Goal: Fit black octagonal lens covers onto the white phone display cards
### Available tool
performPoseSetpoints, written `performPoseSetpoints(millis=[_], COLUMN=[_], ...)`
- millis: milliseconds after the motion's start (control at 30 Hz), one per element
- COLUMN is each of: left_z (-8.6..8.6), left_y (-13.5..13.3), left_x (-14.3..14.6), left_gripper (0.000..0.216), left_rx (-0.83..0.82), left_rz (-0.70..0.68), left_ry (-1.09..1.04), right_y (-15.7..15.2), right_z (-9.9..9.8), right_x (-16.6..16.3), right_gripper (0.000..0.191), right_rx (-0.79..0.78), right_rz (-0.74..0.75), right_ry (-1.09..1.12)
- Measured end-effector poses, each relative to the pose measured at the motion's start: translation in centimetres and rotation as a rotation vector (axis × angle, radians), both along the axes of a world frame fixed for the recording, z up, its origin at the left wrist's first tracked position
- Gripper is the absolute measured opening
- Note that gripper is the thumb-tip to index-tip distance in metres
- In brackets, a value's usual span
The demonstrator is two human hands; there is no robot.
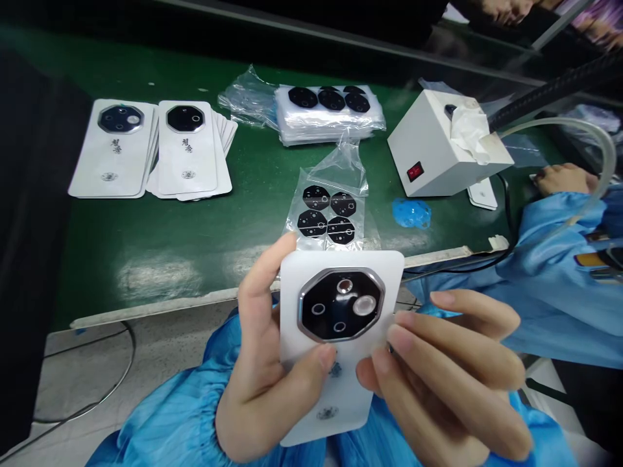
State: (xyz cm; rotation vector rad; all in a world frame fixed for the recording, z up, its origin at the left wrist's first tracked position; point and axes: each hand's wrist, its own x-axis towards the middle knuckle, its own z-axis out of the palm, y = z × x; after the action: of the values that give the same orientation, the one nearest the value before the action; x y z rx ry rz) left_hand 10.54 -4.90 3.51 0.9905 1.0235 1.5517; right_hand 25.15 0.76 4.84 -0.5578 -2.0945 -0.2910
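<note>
the left hand (260, 383) is closed round a white panel (349, 389), its thumb on the face just below the black camera plate (341, 305), just in front of the green bench (263, 194). the right hand (452, 373) is half curled, fingertips at the panel's right side; whether it pinches anything, i cannot tell. beyond lie four black stickers (342, 204) on clear film (359, 220), near a white box (438, 162).
</note>
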Motion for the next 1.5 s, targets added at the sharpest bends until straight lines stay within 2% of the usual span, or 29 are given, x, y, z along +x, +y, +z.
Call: performPoseSetpoints(millis=[67, 200, 433, 567, 900, 1133, 1300, 1500], left_z=[0.0, 0.0, 0.1, 0.1, 0.3, -0.3, -0.4, -0.3], left_y=[0.0, -0.1, -0.1, -0.2, -0.1, -0.4, -0.4, -0.1], left_x=[-0.1, -0.1, -0.2, -0.1, 0.1, -0.2, -0.1, -0.4], left_gripper=[0.077, 0.077, 0.077, 0.074, 0.071, 0.07, 0.071, 0.071], left_rx=[-0.009, -0.023, -0.044, -0.025, 0.01, -0.01, -0.015, -0.044], left_rz=[0.018, 0.017, 0.008, 0.018, 0.001, 0.05, 0.028, -0.063], left_ry=[0.03, 0.022, -0.009, -0.04, -0.116, 0.153, 0.154, -0.021], right_y=[0.6, 1.1, 0.8, 1.2, 1.5, 2.1, 2.1, 1.4], right_z=[-0.3, -0.5, -0.7, -0.7, -1.0, -0.5, -0.3, -0.2], right_x=[-0.2, -0.3, -1.3, -1.5, 0.3, 0.3, 0.0, -0.3], right_gripper=[0.026, 0.026, 0.026, 0.022, 0.009, 0.007, 0.009, 0.019], right_rx=[0.044, 0.016, 0.024, 0.061, 0.113, 0.143, 0.115, 0.003], right_rz=[0.075, 0.119, 0.066, 0.042, 0.088, 0.134, 0.175, 0.149], right_ry=[0.108, 0.131, 0.231, 0.154, -0.099, -0.216, -0.174, -0.074])
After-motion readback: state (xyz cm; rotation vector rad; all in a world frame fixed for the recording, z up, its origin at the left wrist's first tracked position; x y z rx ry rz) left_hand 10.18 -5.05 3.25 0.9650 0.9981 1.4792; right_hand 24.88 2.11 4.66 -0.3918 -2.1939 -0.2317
